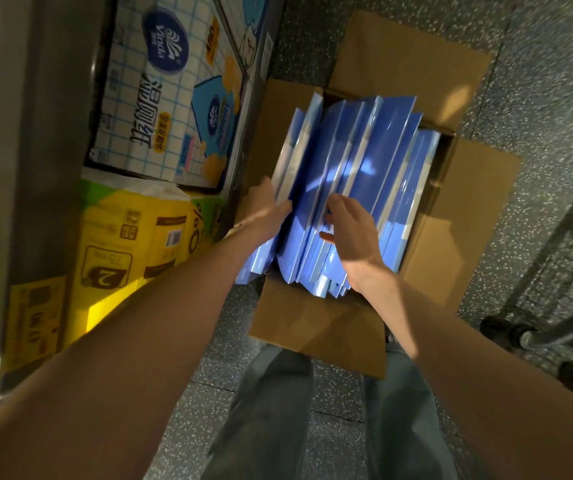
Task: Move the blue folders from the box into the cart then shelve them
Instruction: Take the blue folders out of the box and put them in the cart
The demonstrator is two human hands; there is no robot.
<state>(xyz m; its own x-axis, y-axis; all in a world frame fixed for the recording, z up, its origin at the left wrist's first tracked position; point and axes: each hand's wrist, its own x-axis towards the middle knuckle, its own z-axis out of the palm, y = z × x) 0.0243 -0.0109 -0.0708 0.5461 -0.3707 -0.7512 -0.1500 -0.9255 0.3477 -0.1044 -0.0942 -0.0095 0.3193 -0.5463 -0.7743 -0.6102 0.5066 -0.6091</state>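
Flanking some blue folders (364,150), left hand (265,206) and right hand (351,237) fingers (338,203) grip them

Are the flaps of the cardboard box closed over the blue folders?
No, the cardboard box has its flaps folded open, and the blue folders stand exposed inside it.

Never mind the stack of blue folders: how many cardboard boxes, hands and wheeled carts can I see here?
Cardboard box: 1, open
Hands: 2, left hand and right hand, both on the blue folders
Cart: 1, only partly in view
Total: 4
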